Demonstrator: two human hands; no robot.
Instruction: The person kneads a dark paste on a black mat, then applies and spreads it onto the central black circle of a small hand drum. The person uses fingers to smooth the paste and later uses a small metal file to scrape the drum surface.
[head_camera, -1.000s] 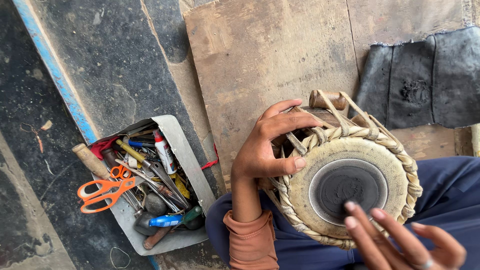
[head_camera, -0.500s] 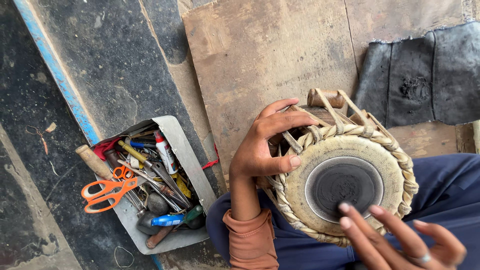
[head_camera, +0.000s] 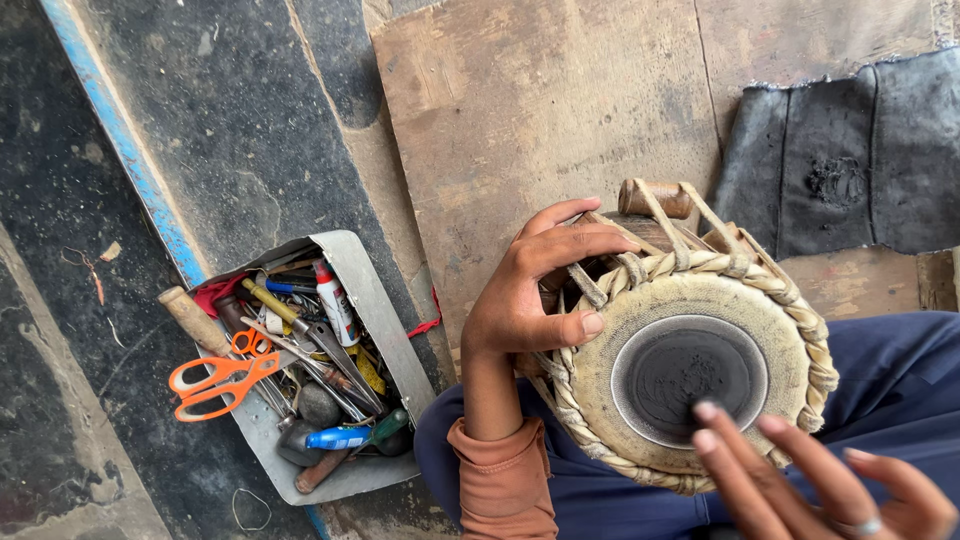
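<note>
A small hand drum (head_camera: 690, 370) with a pale skin head, a black round centre and a braided rim rests on my lap. My left hand (head_camera: 535, 285) grips its left side, thumb pressed on the rim and fingers hooked over the lacing straps. My right hand (head_camera: 800, 480) hovers at the lower right, fingers spread, with two fingertips reaching onto the lower edge of the black centre. A ring sits on one finger. Wooden pegs (head_camera: 655, 197) show under the straps at the drum's far side.
A grey metal tray (head_camera: 385, 330) full of tools lies to the left, with orange-handled scissors (head_camera: 215, 380), a wooden handle and a small white bottle. A wooden board (head_camera: 540, 110) lies beyond the drum. A dark leather piece (head_camera: 850, 160) is at the upper right.
My right hand's fingers have shifted slightly up towards the drum's black centre. My left hand keeps its grip on the drum's side.
</note>
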